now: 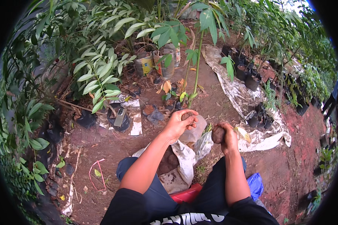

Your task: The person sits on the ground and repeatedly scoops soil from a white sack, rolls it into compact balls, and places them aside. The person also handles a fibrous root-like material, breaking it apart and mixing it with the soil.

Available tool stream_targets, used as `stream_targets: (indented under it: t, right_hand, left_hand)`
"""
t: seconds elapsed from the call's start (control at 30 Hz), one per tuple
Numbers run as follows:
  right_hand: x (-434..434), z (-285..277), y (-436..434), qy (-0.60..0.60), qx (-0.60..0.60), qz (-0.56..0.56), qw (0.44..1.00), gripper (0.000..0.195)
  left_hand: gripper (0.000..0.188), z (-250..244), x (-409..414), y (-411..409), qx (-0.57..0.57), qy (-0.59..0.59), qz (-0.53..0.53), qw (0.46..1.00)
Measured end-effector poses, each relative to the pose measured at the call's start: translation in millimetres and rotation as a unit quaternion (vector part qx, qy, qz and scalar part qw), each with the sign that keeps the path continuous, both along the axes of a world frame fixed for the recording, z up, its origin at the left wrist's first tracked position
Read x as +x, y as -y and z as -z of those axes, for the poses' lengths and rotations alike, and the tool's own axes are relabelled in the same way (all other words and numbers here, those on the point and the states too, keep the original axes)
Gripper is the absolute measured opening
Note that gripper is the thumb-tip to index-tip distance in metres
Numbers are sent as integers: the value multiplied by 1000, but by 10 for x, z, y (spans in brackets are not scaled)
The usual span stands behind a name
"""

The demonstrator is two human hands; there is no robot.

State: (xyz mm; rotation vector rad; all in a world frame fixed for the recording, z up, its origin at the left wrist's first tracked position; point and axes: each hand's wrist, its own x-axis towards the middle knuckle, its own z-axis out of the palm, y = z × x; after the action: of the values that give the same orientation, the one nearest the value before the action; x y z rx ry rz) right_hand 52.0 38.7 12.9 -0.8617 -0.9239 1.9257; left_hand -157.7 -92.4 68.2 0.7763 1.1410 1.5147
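Note:
A small lump of brown soil is in my left hand, pinched by curled fingers. To its right, my right hand grips a larger rounded ball of soil. Between my knees lies an open white sack with dark soil inside, including a rounded clump. Behind my left hand is a cloudy plastic bag, partly hidden by the fingers. A crumpled clear plastic bag sits between my two hands. The underside of both soil pieces is hidden.
A slender green-stemmed plant rises just ahead. A phone rests on a black planting bag at left. A dirty white sheet and potted seedlings line the right. A blue plastic bag lies beside my right leg.

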Motion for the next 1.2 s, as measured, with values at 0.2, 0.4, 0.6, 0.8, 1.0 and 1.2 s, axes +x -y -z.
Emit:
stream_targets:
  t: [0.2,0.4,0.6,0.8,1.0,1.2]
  right_hand:
    - [-107,-36,88,-5,4,-4,1000,14]
    - [-239,-39,246,-6,13,-32,999,12]
    - [-404,-51,265,-63,-58,-93,992,18]
    - [-936,-481,61,-122,-20,-81,989,21]
    - [-956,-93,2,-332,-225,-101,910,21]
    - [-1132,-192,97,-374,-172,-80,908,29]
  left_hand:
    - [33,-37,33,17,57,94,21,994]
    - [35,57,108,19,16,3,-26,1000]
    - [31,103,69,-30,42,60,-39,997]
    - [39,-44,-128,-27,108,78,-136,982]
    - [40,-32,-288,15,48,68,-205,975]
    - [35,73,-235,-64,51,76,-182,979]
